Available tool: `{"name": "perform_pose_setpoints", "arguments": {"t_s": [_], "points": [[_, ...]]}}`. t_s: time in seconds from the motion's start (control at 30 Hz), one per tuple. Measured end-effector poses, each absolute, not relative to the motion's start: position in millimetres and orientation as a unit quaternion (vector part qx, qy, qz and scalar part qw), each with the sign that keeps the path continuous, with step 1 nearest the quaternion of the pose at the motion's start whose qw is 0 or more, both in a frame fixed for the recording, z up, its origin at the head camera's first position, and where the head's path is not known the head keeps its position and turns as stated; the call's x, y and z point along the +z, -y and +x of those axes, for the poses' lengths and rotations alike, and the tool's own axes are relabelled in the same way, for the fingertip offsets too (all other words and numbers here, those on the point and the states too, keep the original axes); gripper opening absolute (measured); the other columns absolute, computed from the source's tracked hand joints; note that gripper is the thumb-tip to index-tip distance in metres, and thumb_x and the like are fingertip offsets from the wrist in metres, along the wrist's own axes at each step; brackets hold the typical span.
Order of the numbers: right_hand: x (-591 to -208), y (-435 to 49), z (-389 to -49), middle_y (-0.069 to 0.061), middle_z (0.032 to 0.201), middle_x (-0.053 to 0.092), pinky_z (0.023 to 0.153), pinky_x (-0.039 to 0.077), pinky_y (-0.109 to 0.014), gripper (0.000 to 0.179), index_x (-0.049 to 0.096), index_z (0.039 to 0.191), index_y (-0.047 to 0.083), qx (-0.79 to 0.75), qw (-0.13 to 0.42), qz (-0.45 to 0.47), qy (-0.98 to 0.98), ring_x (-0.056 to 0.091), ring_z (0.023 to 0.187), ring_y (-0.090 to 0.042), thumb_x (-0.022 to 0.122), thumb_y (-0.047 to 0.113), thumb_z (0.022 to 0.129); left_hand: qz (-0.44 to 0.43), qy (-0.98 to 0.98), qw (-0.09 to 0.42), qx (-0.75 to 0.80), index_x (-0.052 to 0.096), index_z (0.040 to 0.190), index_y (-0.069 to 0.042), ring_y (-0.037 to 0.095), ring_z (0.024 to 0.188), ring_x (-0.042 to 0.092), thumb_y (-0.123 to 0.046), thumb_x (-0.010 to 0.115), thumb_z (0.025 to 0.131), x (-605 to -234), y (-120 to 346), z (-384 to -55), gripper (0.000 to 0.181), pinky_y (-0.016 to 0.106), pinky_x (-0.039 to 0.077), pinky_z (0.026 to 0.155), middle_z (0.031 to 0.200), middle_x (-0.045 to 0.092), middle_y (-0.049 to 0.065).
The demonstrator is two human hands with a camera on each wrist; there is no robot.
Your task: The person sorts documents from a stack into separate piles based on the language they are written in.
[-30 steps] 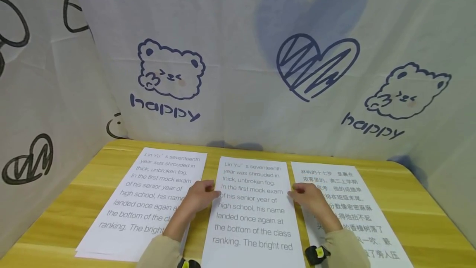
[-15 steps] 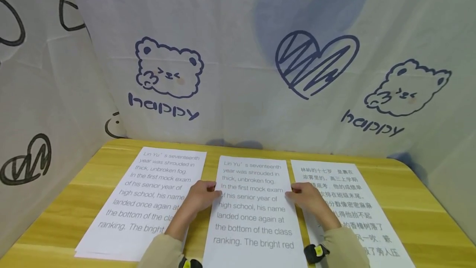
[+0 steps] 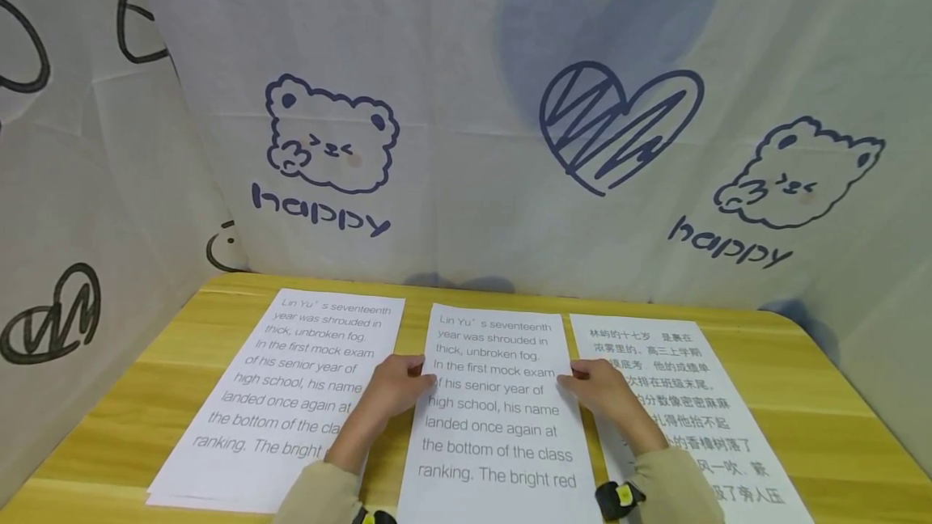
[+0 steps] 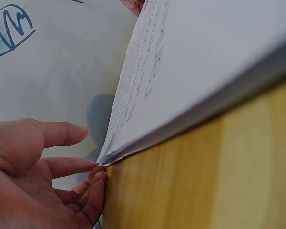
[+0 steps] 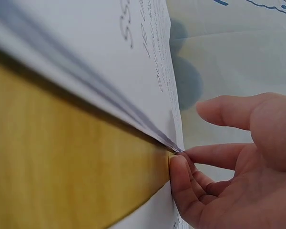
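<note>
While I watch from the head view, my left hand (image 3: 393,386) and right hand (image 3: 599,386) flank the middle paper stack (image 3: 497,419) on the wooden table (image 3: 815,403), fingertips touching its side edges. Left wrist view: loosely spread fingers (image 4: 71,167) meet the stack's edge (image 4: 133,148). Right wrist view mirrors this, fingers (image 5: 214,155) relaxed, gripping nothing.

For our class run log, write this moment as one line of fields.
left hand: fingertips at left edge of middle paper stack | right hand: fingertips at its right edge | stack: flat on table | grip: none closed
</note>
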State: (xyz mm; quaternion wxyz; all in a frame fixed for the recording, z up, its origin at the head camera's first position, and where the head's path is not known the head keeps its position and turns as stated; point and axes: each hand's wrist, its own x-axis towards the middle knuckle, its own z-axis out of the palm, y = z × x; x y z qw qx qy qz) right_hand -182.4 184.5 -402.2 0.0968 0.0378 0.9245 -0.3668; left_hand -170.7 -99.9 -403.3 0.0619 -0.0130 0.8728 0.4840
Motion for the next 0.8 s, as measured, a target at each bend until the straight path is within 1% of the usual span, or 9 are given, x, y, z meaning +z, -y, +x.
{"name": "perform_pose_setpoints", "arguments": {"t_s": [0.13, 0.3, 0.37, 0.47, 0.5, 0.6, 0.67, 0.7, 0.8], "points": [[-401.1, -183.9, -181.7, -0.029, 0.133, 0.05, 0.1, 0.04, -0.052, 0.052, 0.047, 0.134, -0.013, -0.368, 0.101, 0.042, -0.924, 0.049, 0.121, -0.043, 0.057, 0.019, 0.095, -0.003, -0.878, 0.054, 0.476, 0.053, 0.128, 0.014, 0.035, 0.113, 0.056, -0.009, 0.065, 0.088, -403.3, 98.2, -170.6, 0.048, 0.044, 0.047, 0.093, 0.125, 0.058, 0.027], [-400.7, -184.6, -180.5, -0.03, 0.133, 0.05, 0.099, 0.041, -0.052, 0.051, 0.047, 0.134, -0.012, -0.377, 0.095, 0.04, -0.921, 0.049, 0.121, -0.043, 0.058, 0.018, 0.095, 0.006, -0.883, 0.043, 0.468, 0.051, 0.13, 0.013, 0.033, 0.106, 0.058, -0.008, 0.066, 0.087, -401.4, 95.3, -169.4, 0.049, 0.038, 0.051, 0.078, 0.131, 0.052, 0.029], [-400.7, -184.9, -180.4, -0.029, 0.13, 0.053, 0.095, 0.044, -0.049, 0.049, 0.049, 0.133, -0.012, -0.383, 0.081, 0.036, -0.919, 0.053, 0.115, -0.04, 0.059, 0.016, 0.093, 0.008, -0.887, 0.035, 0.46, 0.052, 0.131, 0.011, 0.035, 0.107, 0.058, -0.008, 0.065, 0.088, -400.2, 94.5, -169.2, 0.049, 0.039, 0.052, 0.078, 0.132, 0.051, 0.03], [-400.3, -185.5, -180.5, -0.025, 0.119, 0.06, 0.084, 0.05, -0.042, 0.046, 0.053, 0.13, -0.011, -0.389, 0.053, 0.031, -0.919, 0.059, 0.101, -0.032, 0.06, 0.012, 0.092, 0.014, -0.89, 0.021, 0.455, 0.054, 0.13, 0.008, 0.036, 0.097, 0.06, -0.007, 0.065, 0.088, -399.8, 93.2, -169.6, 0.047, 0.04, 0.053, 0.073, 0.128, 0.053, 0.032], [-399.9, -185.8, -180.5, -0.023, 0.116, 0.061, 0.08, 0.051, -0.039, 0.044, 0.054, 0.13, -0.01, -0.392, 0.045, 0.031, -0.918, 0.059, 0.096, -0.029, 0.06, 0.011, 0.091, 0.015, -0.89, 0.018, 0.456, 0.055, 0.13, 0.007, 0.035, 0.098, 0.06, -0.007, 0.063, 0.088, -399.8, 93.0, -169.7, 0.045, 0.04, 0.053, 0.074, 0.125, 0.055, 0.031], [-397.8, -186.1, -180.2, -0.018, 0.108, 0.063, 0.072, 0.052, -0.033, 0.042, 0.055, 0.129, -0.009, -0.401, 0.034, 0.03, -0.915, 0.059, 0.086, -0.022, 0.06, 0.009, 0.091, 0.016, -0.878, 0.021, 0.479, 0.055, 0.131, 0.006, 0.027, 0.086, 0.06, -0.006, 0.058, 0.091, -399.9, 92.5, -169.8, 0.042, 0.034, 0.052, 0.066, 0.115, 0.06, 0.024], [-397.0, -186.1, -180.1, -0.017, 0.105, 0.063, 0.069, 0.052, -0.031, 0.042, 0.056, 0.129, -0.008, -0.407, 0.032, 0.03, -0.912, 0.059, 0.082, -0.02, 0.061, 0.008, 0.09, 0.014, -0.872, 0.024, 0.488, 0.055, 0.132, 0.005, 0.024, 0.085, 0.06, -0.006, 0.055, 0.093, -400.3, 92.4, -169.8, 0.04, 0.032, 0.053, 0.067, 0.111, 0.061, 0.02], [-396.6, -185.9, -179.9, -0.017, 0.103, 0.063, 0.068, 0.052, -0.031, 0.043, 0.055, 0.129, -0.009, -0.414, 0.033, 0.032, -0.909, 0.059, 0.079, -0.019, 0.062, 0.007, 0.09, 0.012, -0.872, 0.024, 0.49, 0.055, 0.132, 0.005, 0.023, 0.088, 0.061, -0.006, 0.054, 0.094, -400.5, 92.4, -169.8, 0.04, 0.032, 0.053, 0.069, 0.109, 0.061, 0.018], [-396.5, -185.5, -179.4, -0.016, 0.098, 0.063, 0.064, 0.053, -0.031, 0.045, 0.054, 0.13, -0.01, -0.433, 0.038, 0.039, -0.9, 0.061, 0.073, -0.018, 0.063, 0.005, 0.089, 0.005, -0.872, 0.016, 0.49, 0.055, 0.13, 0.007, 0.023, 0.087, 0.061, -0.004, 0.058, 0.091, -400.9, 93.2, -170.0, 0.041, 0.032, 0.054, 0.07, 0.105, 0.062, 0.016]]}}
